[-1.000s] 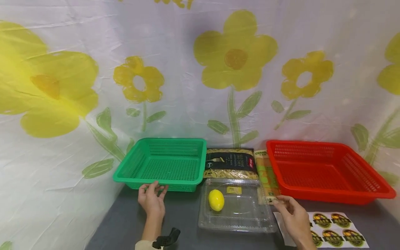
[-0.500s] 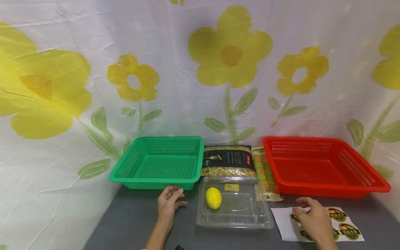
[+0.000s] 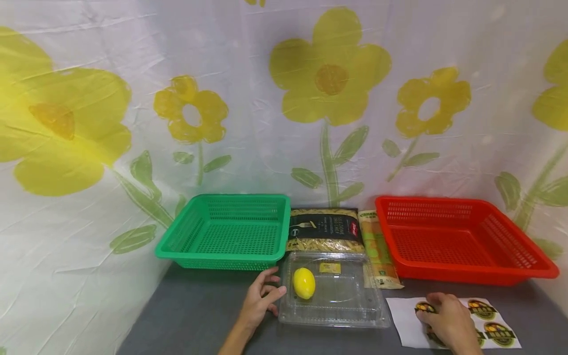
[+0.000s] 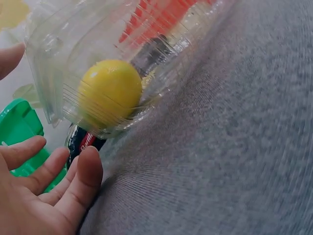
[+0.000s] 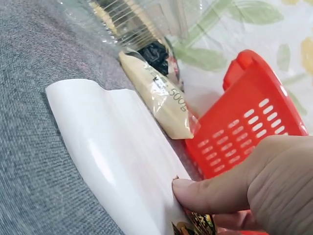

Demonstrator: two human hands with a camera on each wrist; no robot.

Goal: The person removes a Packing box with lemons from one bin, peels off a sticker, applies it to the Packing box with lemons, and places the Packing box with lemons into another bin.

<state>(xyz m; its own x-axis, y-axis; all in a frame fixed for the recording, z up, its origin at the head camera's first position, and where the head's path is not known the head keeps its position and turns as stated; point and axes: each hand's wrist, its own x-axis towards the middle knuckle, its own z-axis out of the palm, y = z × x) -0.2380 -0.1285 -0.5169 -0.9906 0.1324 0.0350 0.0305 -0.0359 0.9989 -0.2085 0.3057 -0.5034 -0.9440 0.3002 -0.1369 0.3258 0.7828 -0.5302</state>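
A sheet of round fruit-logo stickers lies at the front right, its blank white end curling up in the right wrist view. My right hand is over it with curled fingers, pinching a sticker near its edge; the thumb covers part of that sticker. My left hand, fingers loosely bent and apart, is at the left side of a clear plastic clamshell box and holds nothing. A yellow lemon shows with the box, behind its ribbed clear wall in the left wrist view.
A green basket stands at the back left and a red basket at the back right. Between them lie a pasta bag and a narrow 500 g packet. A flower-print curtain hangs behind.
My right hand has moved right from the packet's end onto the sticker sheet, its fingers closing at a sticker. My left hand has moved from the green basket's front rim to the clear box's side.
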